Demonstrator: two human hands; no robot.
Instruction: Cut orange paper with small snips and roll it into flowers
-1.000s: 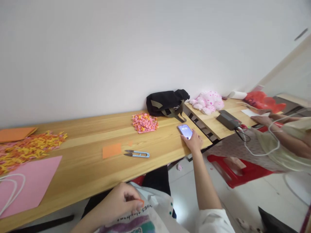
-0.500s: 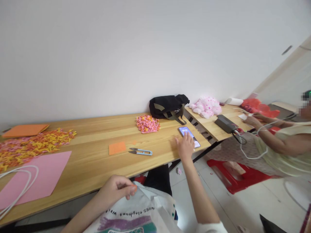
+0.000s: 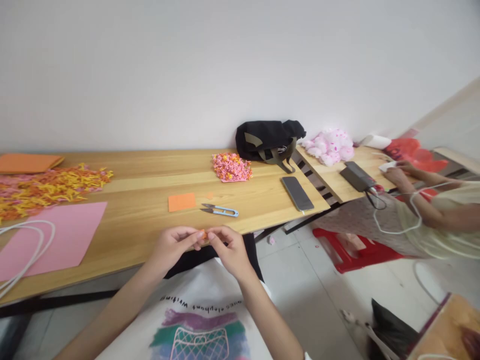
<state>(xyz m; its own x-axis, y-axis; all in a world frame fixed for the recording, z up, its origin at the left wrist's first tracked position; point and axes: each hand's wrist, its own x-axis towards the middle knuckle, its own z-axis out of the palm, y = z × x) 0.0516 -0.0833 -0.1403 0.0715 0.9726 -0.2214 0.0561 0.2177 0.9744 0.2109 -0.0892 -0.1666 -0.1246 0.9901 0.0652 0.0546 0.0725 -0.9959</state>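
Note:
My left hand (image 3: 175,245) and my right hand (image 3: 228,248) meet at the near edge of the wooden table (image 3: 150,235), fingertips pinched together on a tiny orange paper piece (image 3: 203,234). Just beyond them on the table lie blue-handled thread snips (image 3: 220,211) and a small orange paper square (image 3: 182,202). A phone (image 3: 297,193) with a dark screen rests near the table's right end, away from both hands.
Shredded paper piles: pink (image 3: 231,167) at centre back, yellow-orange (image 3: 48,186) at left. A pink sheet (image 3: 48,240), white cord (image 3: 22,250), black bag (image 3: 268,140). Another person (image 3: 431,210) sits at a second table (image 3: 337,182) on the right, by a red stool (image 3: 352,250).
My right hand has left the phone and come back to join my left hand on the orange piece. The phone's screen has gone dark. The view has tilted and shifted.

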